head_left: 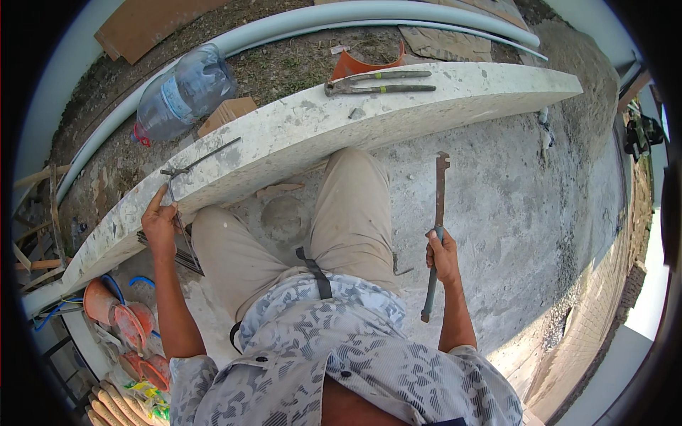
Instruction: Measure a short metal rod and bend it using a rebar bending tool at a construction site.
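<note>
In my right hand (443,257) is a rebar bending wrench (440,192), upright in the picture. It has a rusty shaft, a notched head and a worn blue-grey handle that my fingers wrap round. My left hand (160,221) is at the left part of a pale concrete slab (284,131), its fingers closed on a thin steel rod (180,220). That rod runs from the slab's top down past its near edge. Just above the hand, short metal pegs (174,171) and another rod (213,153) lie on the slab; whether the rods are one piece I cannot tell.
Pincers (380,83) lie on the slab. Beyond it are a large plastic bottle (186,92), an orange bucket (367,62) and long white pipes (298,15). More thin rods (186,261) sit beside my left knee, with orange containers (135,323) at lower left.
</note>
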The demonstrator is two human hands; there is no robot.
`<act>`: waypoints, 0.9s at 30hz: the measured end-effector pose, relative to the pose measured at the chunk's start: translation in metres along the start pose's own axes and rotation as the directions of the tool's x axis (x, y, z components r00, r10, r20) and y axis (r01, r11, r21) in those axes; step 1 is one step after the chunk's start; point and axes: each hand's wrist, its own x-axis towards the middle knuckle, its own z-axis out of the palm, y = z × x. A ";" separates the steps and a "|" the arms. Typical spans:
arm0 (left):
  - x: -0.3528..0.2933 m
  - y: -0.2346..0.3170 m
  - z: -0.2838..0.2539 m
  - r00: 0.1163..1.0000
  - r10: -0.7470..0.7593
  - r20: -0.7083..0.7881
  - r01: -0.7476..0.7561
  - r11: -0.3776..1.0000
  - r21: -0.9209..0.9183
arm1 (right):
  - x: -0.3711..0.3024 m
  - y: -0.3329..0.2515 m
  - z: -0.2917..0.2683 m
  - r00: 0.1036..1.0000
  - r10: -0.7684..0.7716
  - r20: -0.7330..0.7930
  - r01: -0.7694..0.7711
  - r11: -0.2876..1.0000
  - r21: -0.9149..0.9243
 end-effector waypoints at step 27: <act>0.005 -0.021 0.001 0.992 0.125 0.017 -0.125 0.992 -0.029 | 0.139 -0.398 0.345 0.058 -0.267 0.962 0.695 -0.681 -0.231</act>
